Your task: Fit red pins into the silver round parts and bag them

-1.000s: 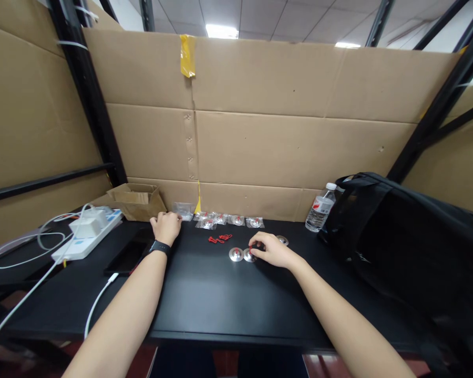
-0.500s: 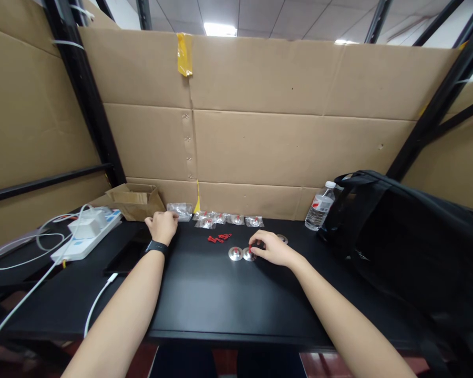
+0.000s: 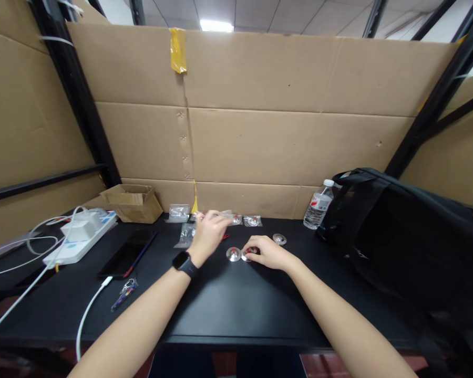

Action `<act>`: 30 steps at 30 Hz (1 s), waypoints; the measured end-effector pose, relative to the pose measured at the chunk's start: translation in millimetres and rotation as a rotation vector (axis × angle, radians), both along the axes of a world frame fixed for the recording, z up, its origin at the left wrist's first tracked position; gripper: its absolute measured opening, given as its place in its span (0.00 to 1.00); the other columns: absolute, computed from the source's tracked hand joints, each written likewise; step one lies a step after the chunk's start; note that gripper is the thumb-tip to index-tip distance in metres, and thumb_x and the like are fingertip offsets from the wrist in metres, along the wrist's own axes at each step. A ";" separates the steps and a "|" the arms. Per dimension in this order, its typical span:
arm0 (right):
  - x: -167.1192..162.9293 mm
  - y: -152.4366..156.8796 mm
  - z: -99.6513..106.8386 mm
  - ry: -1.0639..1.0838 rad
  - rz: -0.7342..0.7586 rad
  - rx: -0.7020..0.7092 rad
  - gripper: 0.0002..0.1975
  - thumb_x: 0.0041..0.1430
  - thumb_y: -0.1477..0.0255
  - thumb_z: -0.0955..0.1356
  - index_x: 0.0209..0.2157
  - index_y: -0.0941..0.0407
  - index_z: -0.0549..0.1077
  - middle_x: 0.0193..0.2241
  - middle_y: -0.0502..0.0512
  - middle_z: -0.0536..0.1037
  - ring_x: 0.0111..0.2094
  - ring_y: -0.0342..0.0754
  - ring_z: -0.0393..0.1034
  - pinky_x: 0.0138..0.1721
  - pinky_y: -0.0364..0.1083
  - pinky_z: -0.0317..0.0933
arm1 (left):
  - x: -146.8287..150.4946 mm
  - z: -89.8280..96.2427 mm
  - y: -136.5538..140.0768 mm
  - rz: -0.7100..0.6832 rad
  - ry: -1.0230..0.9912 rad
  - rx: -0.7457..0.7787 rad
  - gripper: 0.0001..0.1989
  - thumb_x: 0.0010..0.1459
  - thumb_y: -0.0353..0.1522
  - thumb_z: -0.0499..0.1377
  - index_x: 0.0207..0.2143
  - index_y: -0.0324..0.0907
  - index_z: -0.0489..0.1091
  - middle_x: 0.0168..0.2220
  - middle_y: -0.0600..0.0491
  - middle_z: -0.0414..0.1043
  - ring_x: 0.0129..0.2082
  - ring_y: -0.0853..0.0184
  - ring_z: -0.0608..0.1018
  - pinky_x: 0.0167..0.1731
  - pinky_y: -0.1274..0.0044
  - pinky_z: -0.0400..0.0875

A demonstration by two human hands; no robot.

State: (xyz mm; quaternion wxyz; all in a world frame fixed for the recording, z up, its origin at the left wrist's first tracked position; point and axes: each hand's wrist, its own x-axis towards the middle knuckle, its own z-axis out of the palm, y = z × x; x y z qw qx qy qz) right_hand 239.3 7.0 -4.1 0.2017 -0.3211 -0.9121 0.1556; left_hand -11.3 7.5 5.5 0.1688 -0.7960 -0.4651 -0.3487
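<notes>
Small silver finger cymbals with red centres lie on the black table. My right hand (image 3: 266,251) is closed, fingertips pinching the red middle of one finger cymbal (image 3: 245,256), which is partly covered by the fingers. Just left of it another cymbal (image 3: 233,254) lies flat, and a third cymbal (image 3: 279,239) rests behind my right hand. My left hand (image 3: 211,233) is over the table near the bagged cymbals (image 3: 253,221), its fingers smeared by motion. Beside its wrist lies a clear plastic bag (image 3: 185,235). Red cord (image 3: 226,237) shows only slightly behind the left hand.
More clear bags (image 3: 178,212) lie by the cardboard back wall (image 3: 252,147). At left are a cardboard box (image 3: 136,202), a power strip (image 3: 82,239), a phone (image 3: 126,253) and a keyring (image 3: 125,294). A water bottle (image 3: 318,206) and a black backpack (image 3: 386,247) stand right.
My left hand has moved right from the clear bags at the back, and one bag now lies nearer on the table. My right hand stays at the same cymbal.
</notes>
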 end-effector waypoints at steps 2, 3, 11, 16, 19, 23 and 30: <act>0.2 1.4 -1.7 -0.022 -0.014 0.020 0.08 0.61 0.74 0.71 0.40 0.54 0.82 0.34 0.53 0.78 0.33 0.46 0.72 0.39 0.43 0.64 | 18.3 -8.1 -2.8 -0.087 0.069 -0.041 0.12 0.69 0.31 0.54 0.47 0.51 0.77 0.46 0.51 0.81 0.53 0.57 0.70 0.50 0.61 0.53; 0.5 2.2 -2.6 -0.032 -0.027 0.030 0.08 0.61 0.75 0.70 0.40 0.54 0.82 0.34 0.54 0.79 0.34 0.46 0.73 0.39 0.43 0.64 | 22.6 -11.0 -3.7 -0.114 0.092 -0.060 0.13 0.69 0.30 0.54 0.48 0.51 0.76 0.47 0.51 0.80 0.54 0.57 0.70 0.50 0.61 0.54; 6.1 4.2 -0.7 -0.125 -0.120 0.065 0.10 0.61 0.77 0.68 0.39 0.52 0.82 0.38 0.56 0.81 0.40 0.50 0.76 0.43 0.45 0.64 | 7.4 3.9 -17.5 -0.281 0.157 -0.215 0.10 0.64 0.31 0.57 0.45 0.47 0.75 0.44 0.50 0.75 0.48 0.59 0.73 0.48 0.67 0.59; 9.4 4.1 3.8 -0.183 -0.156 0.068 0.06 0.60 0.77 0.69 0.32 0.54 0.79 0.36 0.55 0.80 0.38 0.50 0.75 0.40 0.44 0.62 | 7.8 3.4 -18.7 -0.362 0.310 -0.295 0.06 0.64 0.31 0.60 0.36 0.47 0.77 0.34 0.53 0.76 0.40 0.62 0.75 0.43 0.71 0.58; 10.6 4.1 4.0 -0.196 -0.167 0.066 0.05 0.60 0.77 0.69 0.32 0.55 0.77 0.36 0.56 0.79 0.38 0.50 0.74 0.41 0.44 0.61 | 10.3 -1.4 -16.4 -0.352 0.341 -0.314 0.06 0.63 0.30 0.60 0.34 0.47 0.77 0.32 0.52 0.77 0.40 0.62 0.76 0.42 0.71 0.57; 10.5 2.9 2.0 -0.217 -0.158 0.066 0.05 0.61 0.78 0.67 0.32 0.56 0.75 0.35 0.56 0.77 0.38 0.49 0.73 0.41 0.44 0.61 | 15.2 -4.5 -16.0 -0.322 0.359 -0.321 0.08 0.64 0.29 0.59 0.33 0.46 0.77 0.32 0.52 0.77 0.38 0.63 0.76 0.41 0.71 0.57; 6.9 -2.0 6.3 -0.058 -0.087 0.102 0.05 0.62 0.78 0.66 0.32 0.56 0.72 0.38 0.56 0.73 0.41 0.49 0.69 0.46 0.46 0.63 | 14.4 -3.7 -13.8 -0.369 0.100 -0.410 0.08 0.65 0.32 0.57 0.34 0.46 0.76 0.32 0.55 0.78 0.36 0.65 0.77 0.44 0.71 0.61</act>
